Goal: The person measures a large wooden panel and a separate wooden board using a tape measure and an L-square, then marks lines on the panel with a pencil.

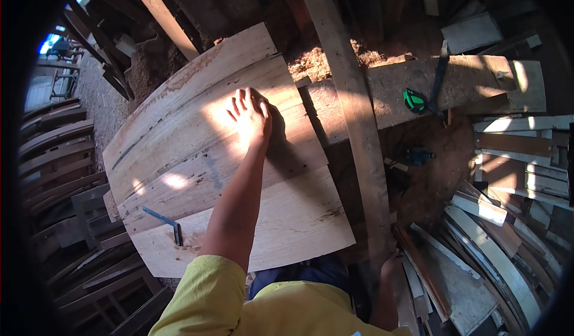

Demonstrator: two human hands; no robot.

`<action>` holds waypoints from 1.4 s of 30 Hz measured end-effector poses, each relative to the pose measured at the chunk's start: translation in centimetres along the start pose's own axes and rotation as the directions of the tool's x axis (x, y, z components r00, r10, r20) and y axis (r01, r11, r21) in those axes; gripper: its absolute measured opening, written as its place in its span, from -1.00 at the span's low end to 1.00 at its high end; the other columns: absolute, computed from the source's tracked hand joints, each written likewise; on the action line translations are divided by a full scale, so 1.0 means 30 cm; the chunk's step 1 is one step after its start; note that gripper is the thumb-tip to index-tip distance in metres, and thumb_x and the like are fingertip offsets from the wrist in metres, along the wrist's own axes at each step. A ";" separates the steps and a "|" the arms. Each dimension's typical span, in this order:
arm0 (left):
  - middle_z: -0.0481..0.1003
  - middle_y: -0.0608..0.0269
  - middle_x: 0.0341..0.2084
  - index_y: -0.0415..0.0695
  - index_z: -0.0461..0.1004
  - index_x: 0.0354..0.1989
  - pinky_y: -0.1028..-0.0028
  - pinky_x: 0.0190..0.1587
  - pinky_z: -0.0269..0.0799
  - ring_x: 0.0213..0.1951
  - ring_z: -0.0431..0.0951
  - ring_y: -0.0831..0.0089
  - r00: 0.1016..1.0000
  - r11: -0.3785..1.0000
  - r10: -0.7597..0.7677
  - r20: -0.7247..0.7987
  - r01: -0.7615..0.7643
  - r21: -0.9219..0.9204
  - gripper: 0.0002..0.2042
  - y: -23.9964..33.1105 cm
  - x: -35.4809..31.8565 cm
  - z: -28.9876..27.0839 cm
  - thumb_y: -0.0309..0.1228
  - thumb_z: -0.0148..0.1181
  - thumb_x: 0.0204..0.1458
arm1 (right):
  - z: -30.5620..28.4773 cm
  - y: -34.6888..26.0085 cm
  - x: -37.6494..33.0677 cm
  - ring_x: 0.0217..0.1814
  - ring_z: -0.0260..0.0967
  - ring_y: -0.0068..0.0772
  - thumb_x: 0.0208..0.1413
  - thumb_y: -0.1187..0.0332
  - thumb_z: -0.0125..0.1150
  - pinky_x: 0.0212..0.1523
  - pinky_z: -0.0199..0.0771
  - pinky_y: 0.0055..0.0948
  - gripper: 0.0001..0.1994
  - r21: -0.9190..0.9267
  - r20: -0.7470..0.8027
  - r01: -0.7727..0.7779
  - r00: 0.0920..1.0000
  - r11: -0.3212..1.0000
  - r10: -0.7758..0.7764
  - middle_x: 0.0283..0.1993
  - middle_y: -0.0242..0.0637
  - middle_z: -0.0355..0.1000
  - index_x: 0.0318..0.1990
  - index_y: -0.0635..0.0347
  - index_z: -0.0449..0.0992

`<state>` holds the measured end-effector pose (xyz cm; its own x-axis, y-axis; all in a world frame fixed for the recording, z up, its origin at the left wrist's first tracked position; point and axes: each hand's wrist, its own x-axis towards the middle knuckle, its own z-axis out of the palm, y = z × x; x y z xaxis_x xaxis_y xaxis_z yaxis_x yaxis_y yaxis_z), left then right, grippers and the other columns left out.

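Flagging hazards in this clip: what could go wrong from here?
The left hand presses flat on the stacked wooden boards; rough grain could give splinters. The small square tool near the boards' edge might get knocked off. The right hand sits low by the long plank, which could perhaps pinch it.

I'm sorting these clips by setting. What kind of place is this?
Most likely a woodworking shop. The left hand rests flat on a panel of joined planks, sawdust lies heaped behind it, and stacks of cut boards stand to the right.
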<state>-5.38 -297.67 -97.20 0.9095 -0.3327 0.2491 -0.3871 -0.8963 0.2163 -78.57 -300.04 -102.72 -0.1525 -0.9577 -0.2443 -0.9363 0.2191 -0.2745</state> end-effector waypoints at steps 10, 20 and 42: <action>0.24 0.17 0.50 0.12 0.29 0.52 -0.09 0.62 -0.26 0.57 0.07 0.07 0.998 0.998 -0.052 0.021 0.051 0.035 -0.39 -0.001 -0.012 0.009 -0.10 0.12 0.28 | -0.214 -0.883 0.409 0.12 0.60 0.07 0.46 0.33 0.16 0.16 0.55 -0.16 -0.74 0.243 -0.109 0.489 0.872 0.838 -0.477 0.04 0.05 0.63 0.13 0.25 0.63; 0.23 0.14 0.50 0.11 0.32 0.49 -0.13 0.61 -0.23 0.55 0.09 0.04 0.999 0.999 -0.039 -0.023 0.039 -0.002 -0.39 -0.021 0.001 0.003 -0.15 0.16 0.23 | -0.302 -1.731 1.006 0.17 0.50 0.12 0.44 0.25 0.12 0.15 0.51 -0.04 -0.74 -0.164 -0.120 0.843 0.499 0.513 -0.858 0.11 -0.08 0.57 0.14 0.10 0.59; 0.12 0.02 0.57 0.07 0.25 0.55 -0.23 0.61 -0.30 0.60 -0.04 -0.10 0.980 0.982 -0.170 0.104 0.177 -0.064 -0.27 0.008 0.020 -0.026 -0.03 0.17 0.17 | 0.086 -1.848 0.117 0.42 0.35 0.21 0.44 0.37 0.15 0.51 0.25 0.06 -0.71 0.319 -0.070 0.923 0.247 0.213 -0.966 0.27 0.04 0.51 0.21 0.27 0.53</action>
<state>-5.05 -297.87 -96.28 0.9728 -0.2045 0.1091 -0.2291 -0.9202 0.3174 -26.38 -315.07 -90.75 0.8452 -0.4616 0.2695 -0.2395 -0.7778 -0.5812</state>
